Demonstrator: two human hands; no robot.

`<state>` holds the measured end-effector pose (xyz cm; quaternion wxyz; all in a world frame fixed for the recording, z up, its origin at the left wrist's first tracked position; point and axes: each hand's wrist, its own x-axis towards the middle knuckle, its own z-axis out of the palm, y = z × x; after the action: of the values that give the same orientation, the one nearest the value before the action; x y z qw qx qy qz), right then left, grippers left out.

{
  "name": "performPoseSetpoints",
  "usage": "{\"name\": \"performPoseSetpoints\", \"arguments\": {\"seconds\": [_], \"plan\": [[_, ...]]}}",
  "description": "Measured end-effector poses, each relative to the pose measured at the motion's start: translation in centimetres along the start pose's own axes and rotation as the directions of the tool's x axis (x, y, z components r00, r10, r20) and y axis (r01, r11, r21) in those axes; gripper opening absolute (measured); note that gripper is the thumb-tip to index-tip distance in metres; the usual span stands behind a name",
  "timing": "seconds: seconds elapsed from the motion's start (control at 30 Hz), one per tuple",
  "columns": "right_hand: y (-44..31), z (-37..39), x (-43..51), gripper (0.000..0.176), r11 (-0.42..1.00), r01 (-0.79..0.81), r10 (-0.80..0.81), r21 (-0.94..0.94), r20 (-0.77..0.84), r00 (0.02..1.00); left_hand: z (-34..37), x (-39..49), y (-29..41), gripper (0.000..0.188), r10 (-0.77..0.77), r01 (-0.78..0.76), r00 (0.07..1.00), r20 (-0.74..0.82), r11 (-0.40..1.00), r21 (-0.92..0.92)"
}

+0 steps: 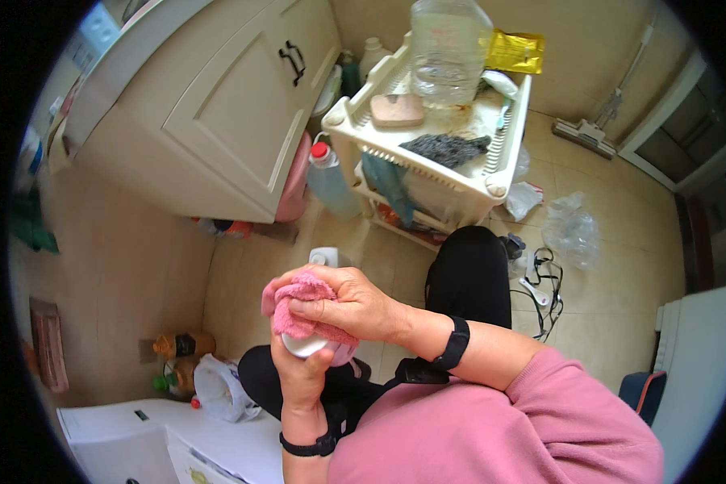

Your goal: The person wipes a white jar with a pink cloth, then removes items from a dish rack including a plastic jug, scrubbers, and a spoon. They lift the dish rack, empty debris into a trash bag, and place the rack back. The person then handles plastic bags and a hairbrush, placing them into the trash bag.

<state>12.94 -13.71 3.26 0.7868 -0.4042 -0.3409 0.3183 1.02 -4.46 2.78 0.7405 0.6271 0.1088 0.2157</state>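
Observation:
A bunched pink cloth (305,308) is gripped in my right hand (360,305), pressed over the upper part of a white object (304,345). Around that object's lower side curls my left hand (299,375), its thumb against the white surface. The cloth and both hands hide most of the object, so its kind cannot be told. Just beyond my hands, a white item with a round knob or cap (323,257) shows in part.
A cream plastic rack (423,154) ahead holds a clear jug (448,60), a soap bar (397,110) and a dark mesh scrubber (448,149). Cabinets (242,103) stand left. Black cables (547,290) and plastic bags (572,230) lie on the right floor; bottles (184,345) stand lower left.

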Motion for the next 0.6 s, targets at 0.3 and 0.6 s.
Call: {"name": "performPoseSetpoints", "arguments": {"seconds": [0.3,0.6], "plan": [[-0.2,-1.1,-1.0,0.032,0.992,0.124,-0.121,-0.001,-0.224,0.967,2.4,2.7,-1.1,0.088,0.007,-0.025,0.975,-0.22,0.997,-0.078],[0.0,-4.2,-2.2,0.037,0.871,0.044,-0.189,-0.49,-0.25,0.95,0.8,6.7,-3.2,0.063,0.128,-0.102,0.923,-0.363,0.991,0.089]]}}
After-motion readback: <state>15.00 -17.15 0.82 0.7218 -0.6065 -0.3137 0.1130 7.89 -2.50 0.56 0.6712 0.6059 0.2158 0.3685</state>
